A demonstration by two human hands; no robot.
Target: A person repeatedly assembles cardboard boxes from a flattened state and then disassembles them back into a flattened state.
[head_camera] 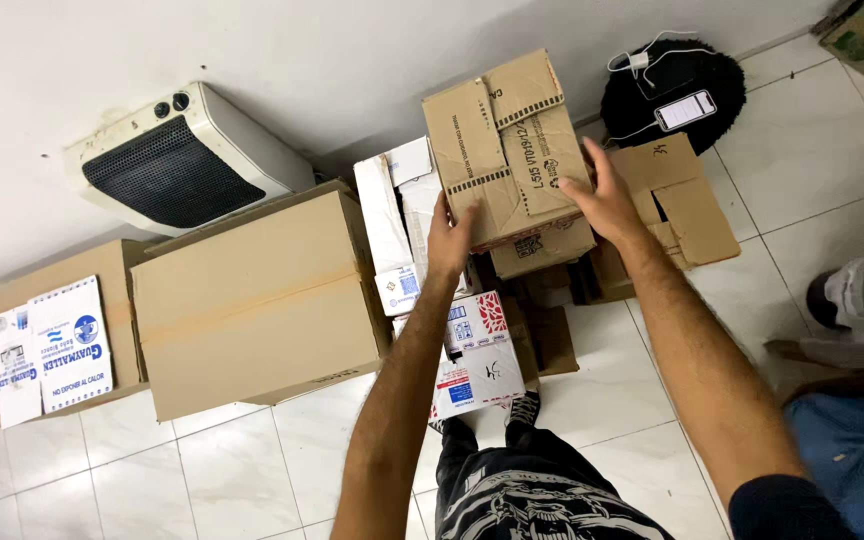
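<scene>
While the left hand (pixel 449 238) and right hand (pixel 607 195) grip a worn box (pixel 505 140) from both sides, a phone (pixel 685 109) lies nearby.

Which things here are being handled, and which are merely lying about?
Handled: small cardboard box, held between left hand and right hand.
Lying about: large taped box, wall heater, phone, flattened cardboard.
</scene>
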